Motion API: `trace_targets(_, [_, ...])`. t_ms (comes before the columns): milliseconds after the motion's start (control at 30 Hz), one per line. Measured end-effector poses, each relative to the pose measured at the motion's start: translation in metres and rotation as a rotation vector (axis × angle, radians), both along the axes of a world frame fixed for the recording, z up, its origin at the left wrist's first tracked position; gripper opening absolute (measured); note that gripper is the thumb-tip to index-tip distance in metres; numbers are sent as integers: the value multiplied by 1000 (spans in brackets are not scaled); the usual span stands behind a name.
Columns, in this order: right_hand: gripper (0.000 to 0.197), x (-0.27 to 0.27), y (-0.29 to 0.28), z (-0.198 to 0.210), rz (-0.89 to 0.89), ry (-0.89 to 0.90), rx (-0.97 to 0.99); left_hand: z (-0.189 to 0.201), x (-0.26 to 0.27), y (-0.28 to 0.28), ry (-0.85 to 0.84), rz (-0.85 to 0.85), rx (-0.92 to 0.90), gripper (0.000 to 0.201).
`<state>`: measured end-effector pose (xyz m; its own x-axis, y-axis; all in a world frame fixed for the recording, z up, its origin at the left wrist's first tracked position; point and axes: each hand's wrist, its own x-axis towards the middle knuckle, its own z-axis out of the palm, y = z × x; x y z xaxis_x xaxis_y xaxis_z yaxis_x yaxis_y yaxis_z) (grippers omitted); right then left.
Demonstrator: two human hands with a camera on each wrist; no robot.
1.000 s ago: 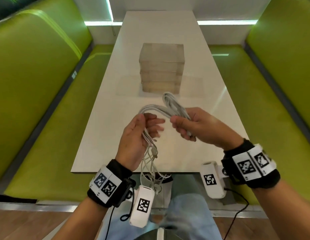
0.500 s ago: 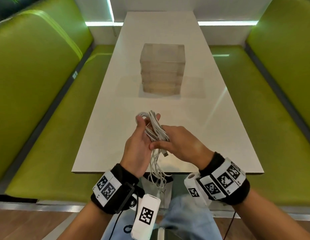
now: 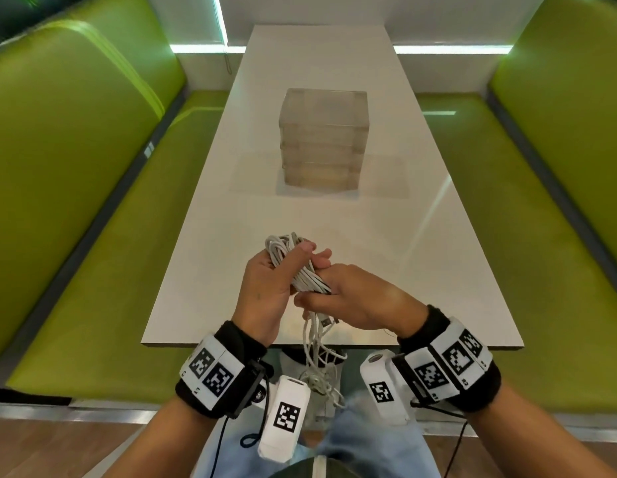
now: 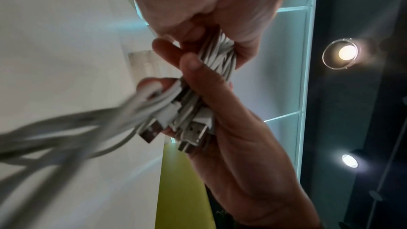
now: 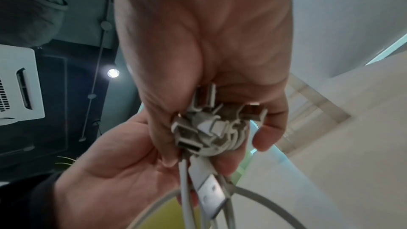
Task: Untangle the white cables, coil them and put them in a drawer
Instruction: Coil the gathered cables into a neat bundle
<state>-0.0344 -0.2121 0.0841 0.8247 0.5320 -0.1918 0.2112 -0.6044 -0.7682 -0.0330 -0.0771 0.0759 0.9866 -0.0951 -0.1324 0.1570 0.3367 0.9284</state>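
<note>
A bundle of white cables (image 3: 308, 281) hangs above the near end of the white table (image 3: 386, 253), held by both hands. My left hand (image 3: 282, 270) grips the upper part, where loops stick out past the thumb. My right hand (image 3: 334, 294) closes round the lower part. Loose strands (image 3: 317, 357) dangle past the table edge toward my lap. In the left wrist view the cables (image 4: 220, 58) run between the hands, with USB plugs (image 4: 193, 131) at the right hand. The right wrist view shows plug ends (image 5: 215, 128) bunched in the right fingers. A translucent drawer unit (image 3: 323, 136), all drawers shut, stands mid-table.
Green padded benches flank the table on the left (image 3: 93, 270) and right (image 3: 507, 236). The drawer unit is well beyond the hands. A person's knees in jeans (image 3: 369, 443) sit below the table's near edge.
The hands were apart with a long loop stretched between them. The right hand has since come in against the left, and the cables now form one tight bundle nearer the table edge.
</note>
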Motion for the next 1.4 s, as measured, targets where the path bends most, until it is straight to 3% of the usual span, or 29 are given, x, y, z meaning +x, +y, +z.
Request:
trace_targets(100, [11,-1,-2,-4,-4,-7,29,4,-2,-1,-40,-57,50,29])
trace_targets(233, [19,-6,-4,-9,-42,146,282,5,-3,-3,-84,-68,137,15])
trace_targets(367, [18,-9,-1,-12,-80,138,365,6,-4,-3,-107,-94,129,18])
trace_targets(500, [29,-7,1,-15,-123,150,427,8,-4,-4,-119,-110,108,14])
trace_targets(567, [28,-6,-1,-17,-174,151,452,5,-3,-2,-126,-149,113,27])
trace_targets(700, [16,-3,-10,-10,-317,115,594,-14,-9,4,-55,-301,187,74])
trace_targets(867, [23,3,-22,3,-399,86,668,-22,-15,2,-25,-368,305,50])
trace_targets(933, [24,3,-24,6,-412,83,676,-21,-12,1,-34,-352,308,55])
trace_targets(1133, [16,13,-39,10,-596,67,795,-28,-8,11,21,-201,256,58])
trace_targets(1300, [15,16,-46,14,-597,73,861,-35,0,13,120,-91,388,36])
trace_targets(1367, [14,16,-46,17,-600,76,873,-34,2,14,143,-76,277,29])
trace_targets(1400, [13,17,-46,17,-606,79,867,-31,4,16,154,-61,136,28])
